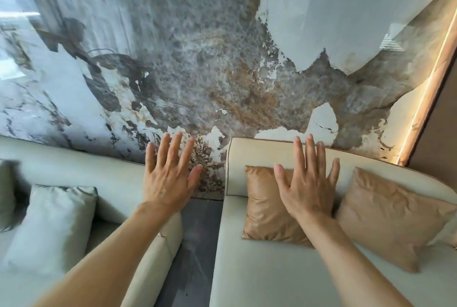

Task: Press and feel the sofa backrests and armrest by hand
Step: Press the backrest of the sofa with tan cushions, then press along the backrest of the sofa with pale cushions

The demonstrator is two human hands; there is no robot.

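Two cream sofas stand against a marble wall with a gap between them. The right sofa's backrest (259, 156) runs along the wall behind two tan cushions. The left sofa's backrest (74, 160) ends in a rounded armrest (158, 252) by the gap. My left hand (168, 178) is raised, open, fingers spread, over the end of the left backrest. My right hand (309, 183) is also open, spread in front of the right backrest and over the left tan cushion (264, 210). Whether either palm touches the upholstery I cannot tell.
A second tan cushion (390, 217) leans at the right. A pale grey cushion (52, 225) lies on the left sofa. Dark floor (197, 245) shows in the gap. A lit strip (425, 94) runs up the wall's right edge.
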